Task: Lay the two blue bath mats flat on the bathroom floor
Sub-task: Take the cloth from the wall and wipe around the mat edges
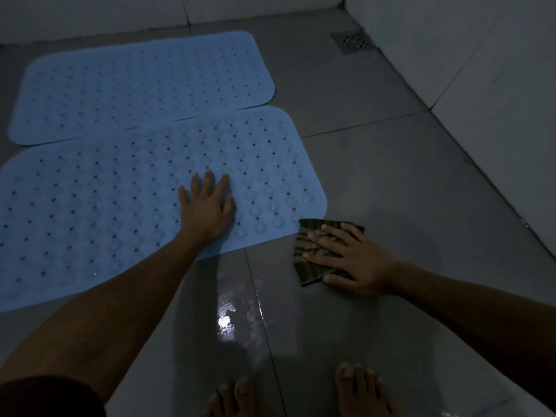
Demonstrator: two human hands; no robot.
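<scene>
Two blue perforated bath mats lie flat on the grey tiled floor, side by side. The far mat [141, 85] sits near the back wall. The near mat [105, 206] overlaps its front edge slightly. My left hand [207, 206] rests palm down with fingers spread on the right part of the near mat. My right hand [352, 260] presses flat on a folded, dark green patterned cloth [316, 251] lying on the floor just off the near mat's right corner.
A square metal floor drain [352, 42] sits in the back right corner. White tiled walls [481, 85] run along the back and right. The floor [228, 320] in front of the mats is wet and shiny. My bare feet [361, 389] stand at the bottom edge.
</scene>
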